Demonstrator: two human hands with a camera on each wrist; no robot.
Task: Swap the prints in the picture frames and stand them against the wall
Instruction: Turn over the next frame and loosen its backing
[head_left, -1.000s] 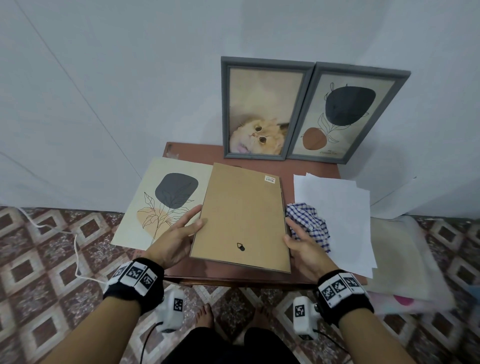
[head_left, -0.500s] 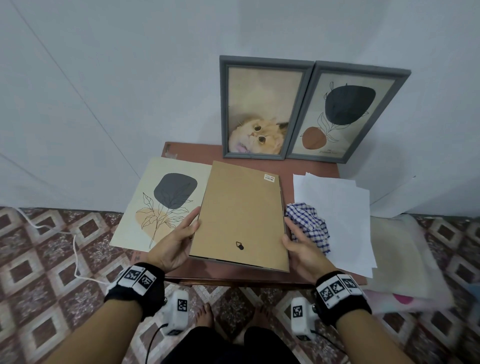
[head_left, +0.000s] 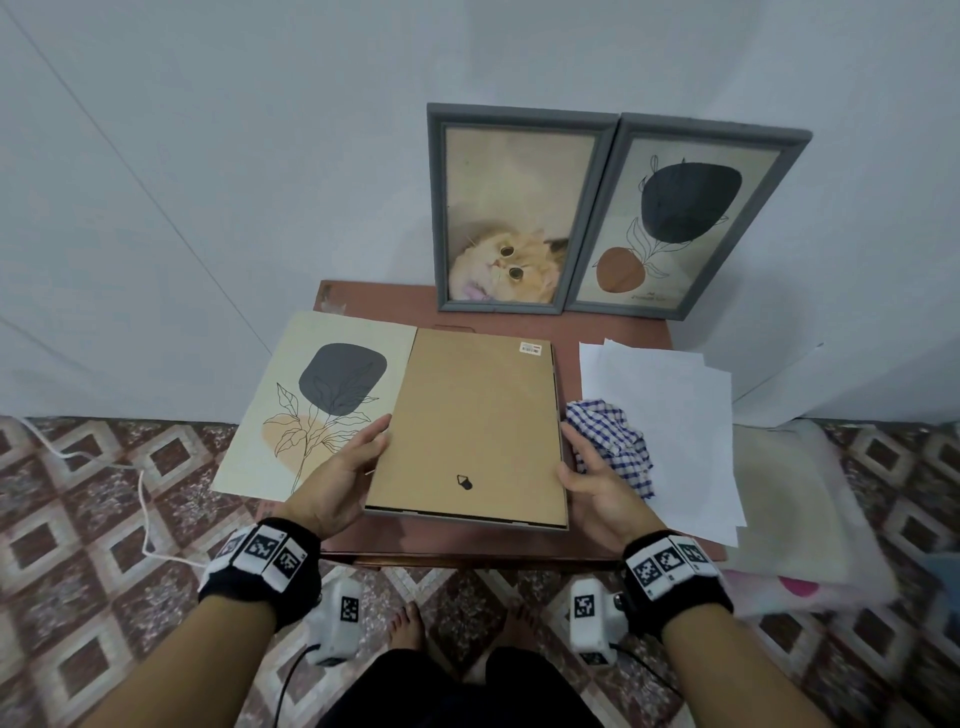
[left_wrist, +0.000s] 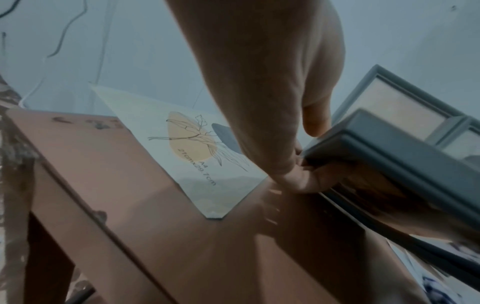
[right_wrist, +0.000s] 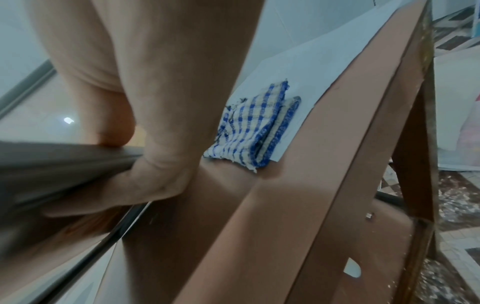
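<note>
A grey picture frame (head_left: 470, 421) lies face down, its brown backing board up, near the front of the small red-brown table (head_left: 613, 327). My left hand (head_left: 345, 475) grips its left edge, thumb on top and fingers underneath (left_wrist: 303, 181). My right hand (head_left: 592, 480) grips the right edge the same way (right_wrist: 145, 185). The near end of the frame (left_wrist: 389, 156) is lifted off the table. A loose print (head_left: 322, 405) with a dark blob and leaves lies at the left. Two grey frames lean on the wall: a cat print (head_left: 511, 208) and an abstract print (head_left: 680, 218).
A blue checked cloth (head_left: 610, 436) lies on a stack of white sheets (head_left: 670, 415) right of the frame, close to my right hand. A white cable (head_left: 140, 499) runs over the tiled floor at left. Pale cushions (head_left: 800, 509) lie at the right.
Both hands closed round the side edges of the face-down frame, and its near end came up off the table.
</note>
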